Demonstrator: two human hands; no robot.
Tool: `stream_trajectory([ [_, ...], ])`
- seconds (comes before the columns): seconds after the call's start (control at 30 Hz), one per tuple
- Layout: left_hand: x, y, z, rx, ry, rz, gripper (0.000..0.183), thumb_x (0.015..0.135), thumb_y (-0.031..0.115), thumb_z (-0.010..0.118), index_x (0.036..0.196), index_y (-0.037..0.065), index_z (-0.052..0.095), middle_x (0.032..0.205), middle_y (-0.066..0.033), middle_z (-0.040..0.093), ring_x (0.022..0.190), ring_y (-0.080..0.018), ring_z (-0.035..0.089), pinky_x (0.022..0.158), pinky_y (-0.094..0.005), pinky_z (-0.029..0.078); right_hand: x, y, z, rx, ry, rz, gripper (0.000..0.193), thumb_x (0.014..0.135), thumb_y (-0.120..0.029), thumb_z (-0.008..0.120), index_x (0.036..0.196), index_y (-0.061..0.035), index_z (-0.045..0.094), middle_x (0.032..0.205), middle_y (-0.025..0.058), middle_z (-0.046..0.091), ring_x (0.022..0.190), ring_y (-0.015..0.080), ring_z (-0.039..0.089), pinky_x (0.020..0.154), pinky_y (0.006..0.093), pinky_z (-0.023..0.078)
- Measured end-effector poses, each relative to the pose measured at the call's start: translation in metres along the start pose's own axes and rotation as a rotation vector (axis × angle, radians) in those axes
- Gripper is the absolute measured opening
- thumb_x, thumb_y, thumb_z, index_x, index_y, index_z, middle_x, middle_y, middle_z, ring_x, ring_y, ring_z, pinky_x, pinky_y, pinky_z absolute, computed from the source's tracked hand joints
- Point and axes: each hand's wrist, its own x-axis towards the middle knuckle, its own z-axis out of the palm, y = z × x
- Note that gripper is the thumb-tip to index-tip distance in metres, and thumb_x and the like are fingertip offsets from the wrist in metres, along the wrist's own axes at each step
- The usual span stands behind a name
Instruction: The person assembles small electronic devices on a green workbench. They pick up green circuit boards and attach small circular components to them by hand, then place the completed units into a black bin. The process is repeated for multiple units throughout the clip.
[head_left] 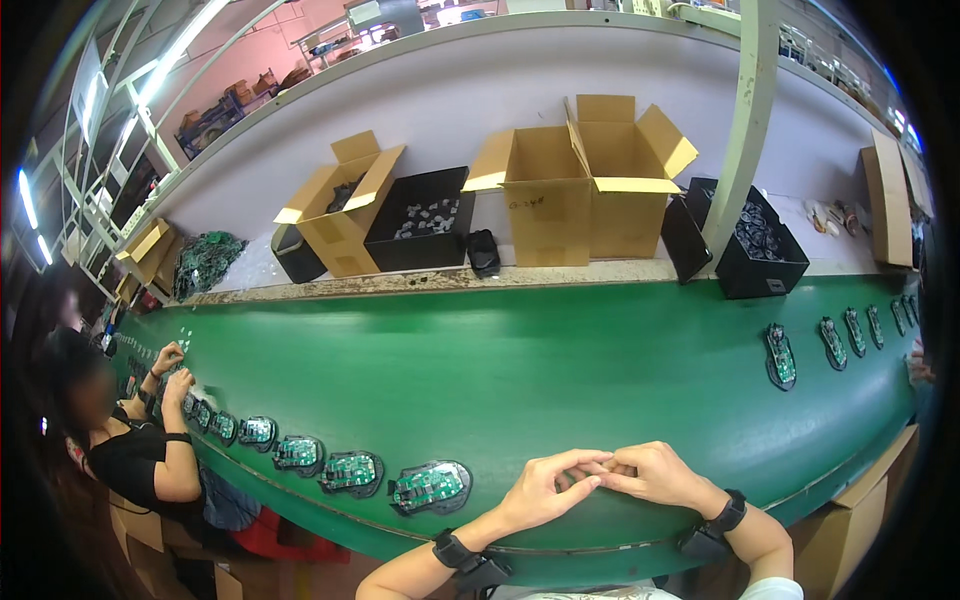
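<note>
My left hand [548, 488] and my right hand [658, 474] meet over the near edge of the green work surface [480, 375]. The fingers of both are curled, and their fingertips come together in a pinch. Whatever lies between the fingertips is too small or hidden to make out. Nearest to my left hand lies a green circuit board in a dark, rounded base [430, 487]. More such boards in bases run in a row away to the left. Black bands with small boxes circle both my wrists.
At the left a co-worker [150, 450] reaches over the row. Another row of boards in bases [780, 357] lies at the right. Along the back ledge stand open cartons [548, 210], a black bin of small grey parts [420, 220] and a black bin of dark parts [762, 245]. A post [745, 130] rises there.
</note>
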Motion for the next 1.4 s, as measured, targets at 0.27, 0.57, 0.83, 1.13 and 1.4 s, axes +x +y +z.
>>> stream_trajectory([
  [0.27,-0.001,0.012,-0.005,0.033,-0.057,-0.152,0.036,0.095,0.007,0.067,0.131,0.003,0.064,0.104,-0.0085,0.076,0.087,-0.0094,0.069,0.077,-0.0252,0.056,0.002,0.006,0.004,-0.017,-0.049,-0.068,0.030,0.095,-0.037,0.067,0.098,-0.0075,0.075,0.083,0.0076,0.074,0.072,0.0274,0.069,0.064,0.0395,0.053],
  [0.57,-0.002,0.003,-0.002,0.088,-0.055,-0.125,0.032,0.094,0.003,0.067,0.125,-0.001,0.066,0.102,-0.0127,0.077,0.077,-0.0129,0.072,0.070,-0.0257,0.058,0.002,0.014,0.012,0.030,-0.056,-0.128,0.033,0.095,-0.036,0.064,0.088,-0.0040,0.070,0.070,0.0106,0.065,0.062,0.0309,0.061,0.058,0.0419,0.047],
  [0.83,-0.002,0.000,-0.002,0.091,0.003,-0.081,0.034,0.090,0.002,0.069,0.124,0.004,0.069,0.101,-0.0081,0.078,0.073,-0.0072,0.069,0.058,-0.0212,0.053,0.002,0.019,0.016,-0.021,-0.047,-0.148,0.034,0.094,-0.032,0.064,0.079,-0.0023,0.066,0.068,0.0141,0.064,0.060,0.0323,0.060,0.057,0.0436,0.046],
  [1.13,0.001,-0.012,-0.004,0.080,0.122,-0.064,0.030,0.092,-0.001,0.066,0.121,0.002,0.069,0.099,-0.0084,0.076,0.082,-0.0109,0.071,0.063,-0.0221,0.054,0.008,0.023,-0.087,-0.615,0.492,-0.122,0.025,0.088,-0.031,0.074,0.078,-0.0082,0.073,0.077,0.0090,0.071,0.073,0.0299,0.069,0.067,0.0405,0.056],
  [1.4,0.000,0.007,-0.002,0.111,0.136,-0.072,0.029,0.095,-0.001,0.064,0.124,0.001,0.068,0.093,-0.0057,0.074,0.076,-0.0076,0.064,0.066,-0.0219,0.052,0.056,0.085,-0.275,-0.745,0.746,0.313,0.021,0.085,-0.023,0.070,0.091,-0.0045,0.077,0.086,0.0139,0.075,0.084,0.0324,0.072,0.078,0.0424,0.056],
])
